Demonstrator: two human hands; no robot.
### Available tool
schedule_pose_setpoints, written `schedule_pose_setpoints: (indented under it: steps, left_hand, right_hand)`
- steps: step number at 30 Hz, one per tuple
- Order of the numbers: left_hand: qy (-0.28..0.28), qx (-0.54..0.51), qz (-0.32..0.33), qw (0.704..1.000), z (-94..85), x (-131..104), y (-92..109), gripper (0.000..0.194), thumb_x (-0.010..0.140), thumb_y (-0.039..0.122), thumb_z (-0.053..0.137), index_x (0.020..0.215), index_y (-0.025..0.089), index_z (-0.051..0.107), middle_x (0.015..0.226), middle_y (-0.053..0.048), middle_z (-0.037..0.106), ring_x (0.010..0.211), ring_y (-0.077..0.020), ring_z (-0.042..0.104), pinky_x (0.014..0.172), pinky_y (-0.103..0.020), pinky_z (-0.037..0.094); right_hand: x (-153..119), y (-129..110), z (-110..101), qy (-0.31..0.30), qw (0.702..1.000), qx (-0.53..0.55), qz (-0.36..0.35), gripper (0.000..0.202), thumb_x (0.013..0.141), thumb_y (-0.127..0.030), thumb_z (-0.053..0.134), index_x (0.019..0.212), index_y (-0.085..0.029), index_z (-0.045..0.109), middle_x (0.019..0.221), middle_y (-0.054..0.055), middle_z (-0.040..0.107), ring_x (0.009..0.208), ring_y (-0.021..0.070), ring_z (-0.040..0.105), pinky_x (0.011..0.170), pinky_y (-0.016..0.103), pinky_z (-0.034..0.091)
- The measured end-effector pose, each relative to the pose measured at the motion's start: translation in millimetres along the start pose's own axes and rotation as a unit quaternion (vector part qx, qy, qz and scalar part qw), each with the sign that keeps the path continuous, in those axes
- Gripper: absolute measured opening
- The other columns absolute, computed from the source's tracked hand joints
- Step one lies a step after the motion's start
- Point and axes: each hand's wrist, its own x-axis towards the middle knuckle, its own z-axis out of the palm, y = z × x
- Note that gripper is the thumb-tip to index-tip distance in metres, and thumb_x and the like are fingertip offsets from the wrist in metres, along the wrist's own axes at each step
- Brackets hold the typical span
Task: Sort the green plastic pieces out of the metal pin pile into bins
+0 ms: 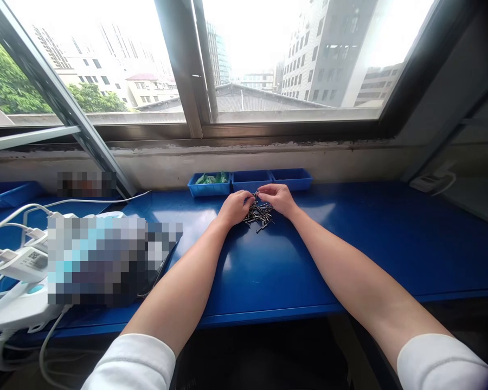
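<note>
A loose pile of dark metal screws (261,215) lies on the blue tabletop (264,271), just under my two hands. My left hand (235,208) is at the pile's left edge, thumb and fingers pinched together. From the other side my right hand (280,199) reaches over the pile's upper right, its fingertips also drawn together. Between the fingertips of both hands a small dark, thin piece shows, which looks like one of the screws. The fingers partly hide it and the back of the pile.
Behind the hands stand three blue bins in a row; the left bin (210,189) holds green packets, and the middle bin (252,177) adjoins it. A white power strip (20,309) with plugs and cables sits at left, beside blurred items. A metal-framed window rises behind.
</note>
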Motion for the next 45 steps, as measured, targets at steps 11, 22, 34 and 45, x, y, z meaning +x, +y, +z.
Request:
schedule_pose_setpoints:
  steps: [11, 22, 34, 45]
  left_hand:
    - [-0.014, 0.008, -0.005, 1.0, 1.8, 0, -3, 0.024, 0.089, 0.03, 0.044, 0.092, 0.02, 0.066, 0.096, -0.005, 0.066, 0.088, -0.0179, 0.061, 0.081, -0.028, 0.047]
    - [0.079, 0.059, -0.165, 0.981, 2.6, 0, -17, 0.028, 0.088, 0.03, 0.043, 0.108, 0.019, 0.059, 0.112, -0.009, 0.061, 0.106, -0.0235, 0.055, 0.095, -0.035, 0.043]
    - [0.012, 0.088, -0.182, 0.979, 2.9, 0, -14, 0.028, 0.084, 0.026, 0.044, 0.105, 0.017, 0.061, 0.11, -0.01, 0.06, 0.105, -0.0236, 0.056, 0.096, -0.035, 0.043]
    - [-0.031, 0.05, -0.122, 0.991, 7.7, -1, -23, 0.029, 0.085, 0.029, 0.044, 0.101, 0.019, 0.066, 0.108, -0.009, 0.065, 0.102, -0.0233, 0.058, 0.094, -0.032, 0.043]
  right_hand:
    - [-2, -2, -2, -0.044, 0.997, -0.054, -0.021, 0.027, 0.066, -0.029, 0.069, 0.089, -0.017, 0.073, 0.089, 0.006, 0.072, 0.085, 0.0237, 0.067, 0.078, 0.035, 0.054]
    - [5, -5, 2, 0.039, 0.879, -0.472, -0.06, 0.07, 0.077, -0.035, 0.056, 0.142, -0.022, 0.033, 0.147, 0.002, 0.033, 0.128, 0.0316, 0.03, 0.1, 0.049, 0.035]
    - [10, 7, 3, -0.017, 0.833, -0.552, 0.02, 0.069, 0.086, -0.058, 0.033, 0.145, -0.024, 0.023, 0.153, 0.003, 0.018, 0.13, 0.0351, 0.019, 0.099, 0.054, 0.03]
    - [-1, 5, -1, -0.076, 0.9, -0.411, -0.122, 0.019, 0.083, -0.028, 0.053, 0.087, -0.018, 0.068, 0.086, 0.006, 0.065, 0.086, 0.0194, 0.056, 0.08, 0.03, 0.044]
